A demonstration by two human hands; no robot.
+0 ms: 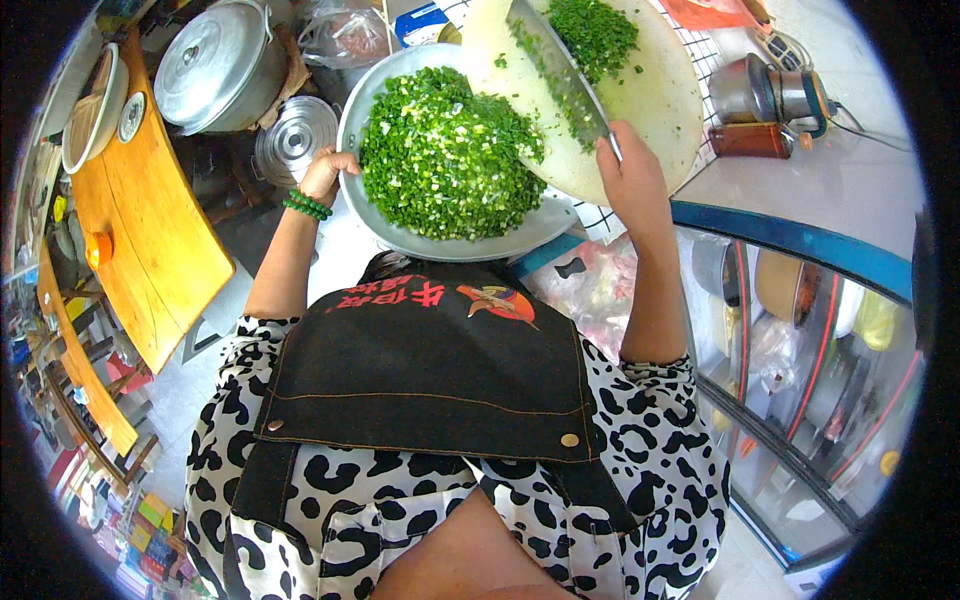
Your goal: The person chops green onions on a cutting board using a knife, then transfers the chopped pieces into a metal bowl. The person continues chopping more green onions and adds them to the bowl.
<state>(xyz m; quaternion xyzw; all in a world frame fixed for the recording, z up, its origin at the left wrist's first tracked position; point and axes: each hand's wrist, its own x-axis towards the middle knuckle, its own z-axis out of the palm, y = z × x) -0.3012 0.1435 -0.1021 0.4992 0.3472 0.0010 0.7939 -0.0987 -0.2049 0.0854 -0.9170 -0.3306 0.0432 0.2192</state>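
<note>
My left hand (325, 174), with green beads at the wrist, grips the left rim of a round metal basin (354, 196). Chopped green onions (450, 157) are heaped in the basin. My right hand (636, 176) holds a cleaver (564, 71) over a round, pale cutting board (667, 105), with its blade slanting up and left. Green bits cling to the blade and lie along it. A smaller pile of finely chopped greens (596, 37) sits near the top of the board. The board's left edge overlaps the basin's right side. Part of the cleaver's handle is hidden in my fingers.
A lidded metal pot (214, 64) and a round metal lid (296, 140) are at the left, beside a wooden table (150, 225). A small appliance (757, 90) with a cord and a dark red container (750, 141) stand right of the board. Below them is a glass-fronted display case (795, 247).
</note>
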